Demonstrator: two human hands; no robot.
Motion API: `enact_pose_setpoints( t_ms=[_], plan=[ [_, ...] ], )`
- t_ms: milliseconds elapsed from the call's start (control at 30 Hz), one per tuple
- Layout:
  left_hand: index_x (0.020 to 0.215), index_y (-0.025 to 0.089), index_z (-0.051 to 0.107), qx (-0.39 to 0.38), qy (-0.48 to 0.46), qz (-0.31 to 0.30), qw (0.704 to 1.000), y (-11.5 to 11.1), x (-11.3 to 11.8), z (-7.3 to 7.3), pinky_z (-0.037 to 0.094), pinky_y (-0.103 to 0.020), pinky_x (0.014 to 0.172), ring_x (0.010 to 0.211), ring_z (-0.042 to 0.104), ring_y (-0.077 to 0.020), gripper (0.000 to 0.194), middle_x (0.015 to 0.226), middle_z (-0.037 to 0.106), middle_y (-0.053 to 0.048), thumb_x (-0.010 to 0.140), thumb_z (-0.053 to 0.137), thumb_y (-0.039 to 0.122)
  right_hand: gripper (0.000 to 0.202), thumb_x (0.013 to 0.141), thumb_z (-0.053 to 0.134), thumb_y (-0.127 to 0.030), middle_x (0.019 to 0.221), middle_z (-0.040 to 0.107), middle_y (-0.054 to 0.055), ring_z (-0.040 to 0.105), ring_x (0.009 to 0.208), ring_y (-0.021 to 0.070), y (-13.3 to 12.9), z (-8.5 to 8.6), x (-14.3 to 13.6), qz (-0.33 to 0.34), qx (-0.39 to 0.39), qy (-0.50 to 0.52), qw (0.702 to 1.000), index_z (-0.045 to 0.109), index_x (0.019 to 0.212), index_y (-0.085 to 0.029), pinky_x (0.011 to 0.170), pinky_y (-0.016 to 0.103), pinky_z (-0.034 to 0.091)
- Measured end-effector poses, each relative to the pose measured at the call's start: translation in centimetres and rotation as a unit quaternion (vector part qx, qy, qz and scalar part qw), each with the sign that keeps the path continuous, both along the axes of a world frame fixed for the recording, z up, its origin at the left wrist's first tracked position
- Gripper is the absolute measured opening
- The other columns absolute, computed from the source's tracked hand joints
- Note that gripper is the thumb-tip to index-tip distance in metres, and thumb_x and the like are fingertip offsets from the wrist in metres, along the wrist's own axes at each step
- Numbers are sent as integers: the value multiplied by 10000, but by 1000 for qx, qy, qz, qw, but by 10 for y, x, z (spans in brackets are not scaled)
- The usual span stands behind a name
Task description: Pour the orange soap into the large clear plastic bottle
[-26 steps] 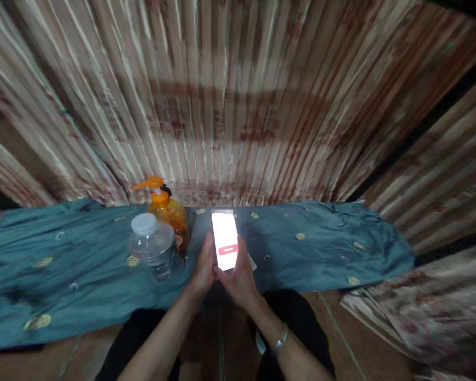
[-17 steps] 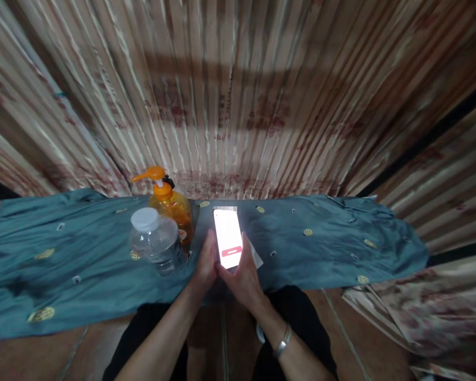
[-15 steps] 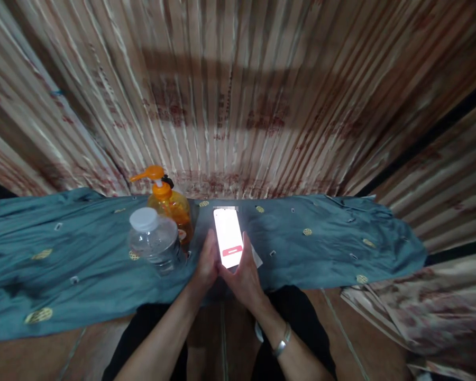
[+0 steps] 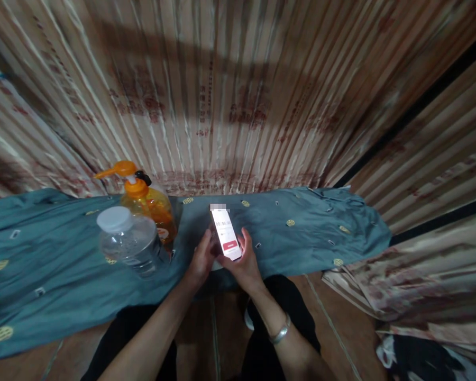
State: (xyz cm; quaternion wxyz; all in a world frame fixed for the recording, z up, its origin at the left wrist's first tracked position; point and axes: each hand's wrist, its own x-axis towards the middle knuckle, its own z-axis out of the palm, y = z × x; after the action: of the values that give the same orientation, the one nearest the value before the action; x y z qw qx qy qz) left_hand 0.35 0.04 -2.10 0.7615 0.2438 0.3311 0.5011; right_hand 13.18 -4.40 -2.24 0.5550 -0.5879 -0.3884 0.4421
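A smartphone with a bright lit screen is held in front of me, low over the cloth. The screen shows a row of zeros like a timer and a red button. My right hand is closed around its lower right part. On the other side, my left hand is closed at the phone's lower left edge, its fingers partly hidden. A clear jar with a white lid stands left of my left hand. Behind it is an orange pump bottle.
A blue-green cloth with pineapple prints covers the narrow table. Pleated curtains hang behind and to the right, with a dark bar at the right. Dark and white items lie on the floor at lower right.
The view has turned a little to the right, so the bottle and jar appear further left. The screen, washed out before, now shows readable digits. Both hands stay at the phone.
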Motion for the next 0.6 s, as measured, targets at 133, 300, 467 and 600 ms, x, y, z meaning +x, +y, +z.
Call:
enact_pose_setpoints(
  t_ms=[133, 300, 467, 600],
  plan=[
    [1510, 235, 647, 24, 38, -5, 999, 0, 0, -3, 603, -568, 1133, 1265, 767, -326, 659, 1362, 796, -137, 978, 784, 599, 1137, 510, 1025, -276, 1380, 806, 144, 763, 1339, 361, -3, 6, 13, -10, 3, 190, 982, 546, 1540, -229, 1163, 495, 599],
    [1594, 229, 593, 48, 85, -11, 995, -1, -8, -4, 488, -568, 1258, 1426, 726, -407, 1080, 1202, 888, -152, 717, 926, 764, 726, 525, 1015, -291, 973, 859, 46, 847, 1033, 278, -10, 22, 54, -58, -29, 314, 947, 687, 1170, -232, 956, 371, 669],
    [1558, 199, 601, 49, 113, -20, 992, 1, -15, -7, 519, -613, 1208, 1400, 740, -452, 1106, 1243, 877, -211, 685, 906, 807, 560, 586, 958, -223, 917, 858, 41, 850, 909, 236, -16, 20, 141, -151, -11, 241, 959, 705, 1085, -247, 831, 320, 705],
    [1451, 213, 663, 49, 121, -22, 991, -1, -19, -9, 551, -609, 1165, 1344, 770, -452, 1010, 1222, 881, -208, 670, 904, 806, 376, 649, 891, -298, 817, 806, 27, 835, 827, 248, -16, 8, 219, -214, -14, 37, 976, 640, 927, -276, 801, 354, 723]
  ],
)
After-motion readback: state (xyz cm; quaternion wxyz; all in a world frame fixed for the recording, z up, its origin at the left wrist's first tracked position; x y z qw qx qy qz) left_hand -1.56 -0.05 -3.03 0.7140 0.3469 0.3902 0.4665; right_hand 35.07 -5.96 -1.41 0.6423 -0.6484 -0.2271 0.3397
